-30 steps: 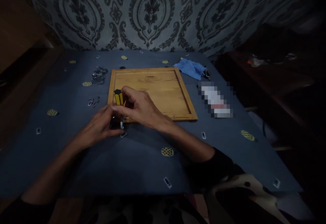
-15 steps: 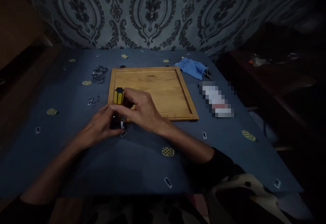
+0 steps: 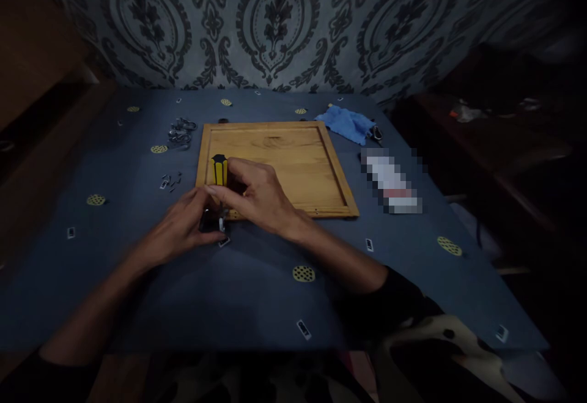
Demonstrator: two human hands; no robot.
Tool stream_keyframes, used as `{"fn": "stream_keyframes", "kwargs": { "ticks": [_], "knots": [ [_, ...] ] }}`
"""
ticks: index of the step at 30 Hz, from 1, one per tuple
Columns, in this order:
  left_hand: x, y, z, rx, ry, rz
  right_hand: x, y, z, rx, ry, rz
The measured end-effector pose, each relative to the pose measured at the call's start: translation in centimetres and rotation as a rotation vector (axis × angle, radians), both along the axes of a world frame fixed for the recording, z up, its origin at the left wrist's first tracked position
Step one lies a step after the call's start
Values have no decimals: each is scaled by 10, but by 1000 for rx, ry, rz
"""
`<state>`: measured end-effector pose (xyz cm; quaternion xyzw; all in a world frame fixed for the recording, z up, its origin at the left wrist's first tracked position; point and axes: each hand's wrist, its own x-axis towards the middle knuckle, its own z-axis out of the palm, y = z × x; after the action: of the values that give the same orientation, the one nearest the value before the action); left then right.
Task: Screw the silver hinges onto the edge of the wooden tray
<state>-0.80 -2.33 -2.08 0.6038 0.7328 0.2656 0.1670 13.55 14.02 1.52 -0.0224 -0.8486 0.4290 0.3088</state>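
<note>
My right hand (image 3: 257,195) is closed around a screwdriver with a yellow and black handle (image 3: 219,170), held upright at the near left corner of a wooden tray (image 3: 293,158). My left hand (image 3: 183,225) is pinched on a small dark part with a metal piece (image 3: 211,222) right below the screwdriver, at the tray's front edge. The screwdriver's tip is hidden between my fingers. Both hands touch each other over the blue tablecloth (image 3: 257,305).
A heap of metal hooks (image 3: 180,133) and some small screws (image 3: 169,181) lie left of the tray. A blue cloth (image 3: 347,123) and a blurred-out flat object (image 3: 391,180) lie to the right. A patterned wall stands behind the table.
The screwdriver handle has turned slightly in my right hand and stands a little more upright. My left hand stays where it was.
</note>
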Motion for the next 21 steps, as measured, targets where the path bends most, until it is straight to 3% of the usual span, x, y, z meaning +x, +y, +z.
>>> {"fn": "stream_keyframes", "kwargs": {
  "ticks": [9,16,21],
  "knots": [
    [-1,0,-2,27,16,-15,-2,1,-4,-13,60,25],
    [1,1,9,-52,0,-20,0,1,-1,-29,5,16],
    [2,0,5,-12,-12,-13,-1,1,-2,-38,13,4]
  ]
}}
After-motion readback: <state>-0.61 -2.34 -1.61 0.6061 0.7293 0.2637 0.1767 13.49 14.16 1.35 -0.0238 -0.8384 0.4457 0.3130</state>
